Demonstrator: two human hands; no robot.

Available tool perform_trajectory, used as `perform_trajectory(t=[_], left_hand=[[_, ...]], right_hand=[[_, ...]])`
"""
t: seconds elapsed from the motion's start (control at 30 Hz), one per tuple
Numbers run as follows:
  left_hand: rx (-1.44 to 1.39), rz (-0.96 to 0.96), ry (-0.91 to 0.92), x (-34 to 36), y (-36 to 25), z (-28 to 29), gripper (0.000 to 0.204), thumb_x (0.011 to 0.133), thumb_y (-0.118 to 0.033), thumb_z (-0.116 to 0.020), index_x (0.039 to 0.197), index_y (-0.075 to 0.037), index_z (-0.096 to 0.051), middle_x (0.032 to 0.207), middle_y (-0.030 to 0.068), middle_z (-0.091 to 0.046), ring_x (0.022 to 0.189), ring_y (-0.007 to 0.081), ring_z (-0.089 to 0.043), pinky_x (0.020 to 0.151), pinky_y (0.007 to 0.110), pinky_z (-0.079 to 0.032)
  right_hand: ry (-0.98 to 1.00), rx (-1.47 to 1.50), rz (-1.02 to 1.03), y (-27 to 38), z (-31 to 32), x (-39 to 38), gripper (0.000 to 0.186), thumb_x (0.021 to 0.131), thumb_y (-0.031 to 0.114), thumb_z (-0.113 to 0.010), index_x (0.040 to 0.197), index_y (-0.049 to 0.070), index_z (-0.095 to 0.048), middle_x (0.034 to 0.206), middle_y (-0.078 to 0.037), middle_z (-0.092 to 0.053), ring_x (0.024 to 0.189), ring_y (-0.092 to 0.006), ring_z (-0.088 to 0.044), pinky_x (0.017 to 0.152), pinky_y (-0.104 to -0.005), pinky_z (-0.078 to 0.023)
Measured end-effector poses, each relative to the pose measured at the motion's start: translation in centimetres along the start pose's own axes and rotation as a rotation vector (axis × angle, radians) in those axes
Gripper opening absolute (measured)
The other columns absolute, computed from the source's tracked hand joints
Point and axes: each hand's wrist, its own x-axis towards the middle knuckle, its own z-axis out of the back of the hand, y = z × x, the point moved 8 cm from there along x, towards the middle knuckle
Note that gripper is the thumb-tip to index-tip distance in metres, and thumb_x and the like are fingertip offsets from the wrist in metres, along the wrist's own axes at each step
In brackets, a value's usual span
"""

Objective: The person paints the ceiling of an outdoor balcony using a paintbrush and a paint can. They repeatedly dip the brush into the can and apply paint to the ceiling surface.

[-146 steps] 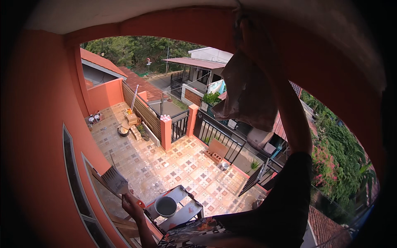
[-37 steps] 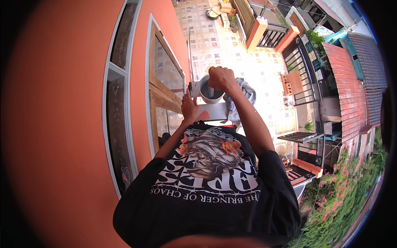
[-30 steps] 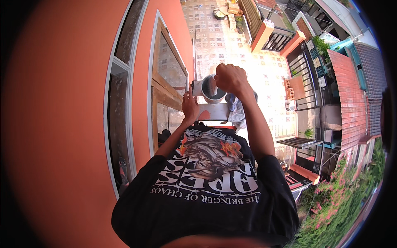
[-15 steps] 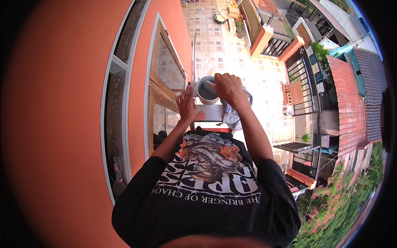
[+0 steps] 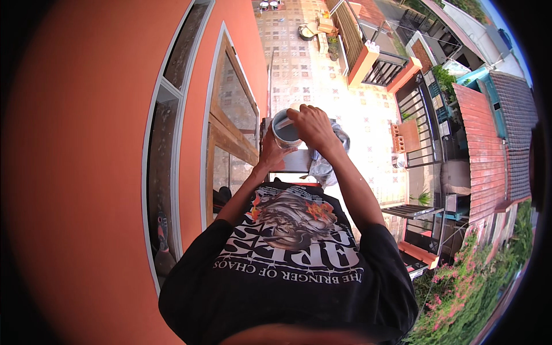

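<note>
A small round bucket (image 5: 286,140) with a pale rim and smooth grey contents is in front of me, above a narrow grey surface (image 5: 298,161). My left hand (image 5: 272,152) is closed round its near left side. My right hand (image 5: 313,127) is over the right rim, its fingers closed on a pale, flat stick-like tool (image 5: 283,123). The tool's end lies across the grey contents; its exact kind does not show. Crumpled grey plastic (image 5: 325,167) sits just right of the bucket, partly behind my right forearm.
An orange wall (image 5: 103,172) with a wood-framed glass door (image 5: 236,103) runs close on my left. Patterned floor tiles (image 5: 290,63) stretch ahead. Black railings (image 5: 420,109) and orange posts (image 5: 363,63) line the right. Cardboard boxes (image 5: 326,24) stand at the far end.
My left hand has gone from spread beside the bucket to closed round its side. My right hand has shifted slightly left and down, and the tool slants differently in the bucket.
</note>
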Motion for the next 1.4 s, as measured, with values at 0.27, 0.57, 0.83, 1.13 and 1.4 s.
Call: perform_trajectory(t=[0.27,0.57,0.83,1.13,1.4], left_hand=[[-0.061,-0.030,-0.038,0.3,-0.4,0.2,0.103,0.064,-0.023,-0.094,0.145,-0.005,-0.034,0.136,0.0155,-0.052,0.127,0.0291,-0.054,0.106,0.042,-0.046],[-0.058,0.050,-0.017,-0.2,0.5,0.1,0.101,0.063,-0.027,-0.095,0.143,-0.005,-0.037,0.136,0.0141,-0.052,0.126,0.0282,-0.054,0.102,0.042,-0.047],[0.026,0.017,-0.011,0.1,-1.0,0.0,0.103,0.065,-0.027,-0.093,0.146,-0.005,-0.033,0.140,0.0159,-0.049,0.130,0.0299,-0.052,0.107,0.046,-0.044],[0.115,-0.055,-0.060,-0.3,-1.9,0.5,0.098,0.065,-0.031,-0.092,0.141,0.000,-0.037,0.134,0.0220,-0.054,0.123,0.0367,-0.056,0.101,0.045,-0.047],[0.092,-0.040,-0.035,-0.1,-1.6,0.2,0.097,0.065,-0.031,-0.092,0.140,-0.001,-0.038,0.133,0.0196,-0.055,0.124,0.0332,-0.056,0.103,0.043,-0.047]], right_hand=[[-0.133,0.035,-0.004,-0.6,1.3,-1.4,0.018,0.076,0.004,-0.063,0.094,0.008,-0.065,0.082,-0.016,-0.064,0.077,-0.0323,-0.067,0.069,-0.0427,-0.053],[-0.049,0.031,-0.340,-0.9,2.4,-2.3,0.015,0.082,0.019,-0.066,0.090,0.006,-0.066,0.075,-0.018,-0.068,0.070,-0.0360,-0.070,0.061,-0.0455,-0.054],[0.091,0.206,-0.593,-3.4,1.1,-2.2,0.023,0.086,0.025,-0.064,0.082,0.004,-0.073,0.080,-0.025,-0.070,0.079,-0.0416,-0.070,0.073,-0.0500,-0.054],[0.028,0.674,-0.721,-7.8,-4.5,-3.4,0.040,0.086,0.038,-0.062,0.084,0.000,-0.074,0.082,-0.024,-0.071,0.086,-0.0394,-0.071,0.076,-0.0477,-0.054],[-0.032,0.928,-0.672,-10.0,-4.8,-6.3,0.034,0.097,0.025,-0.058,0.084,-0.003,-0.071,0.059,-0.002,-0.056,0.053,-0.0117,-0.050,0.049,-0.0298,-0.038]])
